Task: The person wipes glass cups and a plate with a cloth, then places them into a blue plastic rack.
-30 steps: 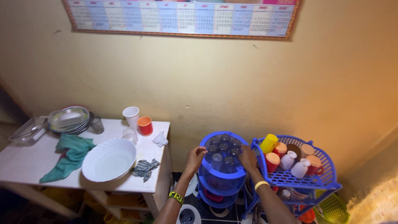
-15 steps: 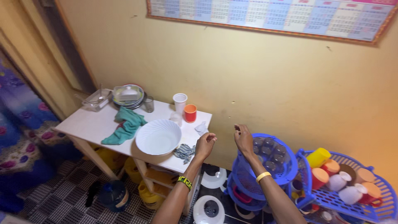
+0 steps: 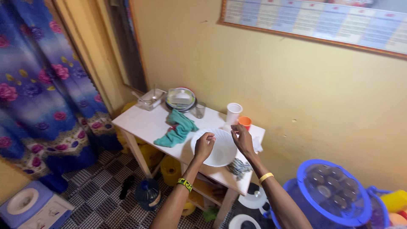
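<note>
A blue floral curtain [image 3: 38, 85] hangs at the far left, above a checkered floor [image 3: 97, 191] where a dark water bottle [image 3: 148, 194] stands. On the white table [image 3: 140, 123], a clear tray [image 3: 151, 98] and a stack of plates [image 3: 180, 98] sit at the back, with a small glass [image 3: 199, 109] beside them and a teal cloth [image 3: 178, 129] lying further forward. The left hand [image 3: 204, 145], fingers curled loosely and holding nothing, hovers over the near rim of the white ridged bowl [image 3: 218, 154] (which sits at the table's front edge). The right hand [image 3: 242, 139] is raised over the bowl's far side, its fingertips drawn together; whether they pinch anything cannot be told. Behind it stand a white cup [image 3: 233, 113] and an orange cup [image 3: 245, 122]. A striped rag [image 3: 238, 166] lies just right of the bowl. At lower right, a blue round rack [image 3: 335, 195] holds upturned glasses.
</note>
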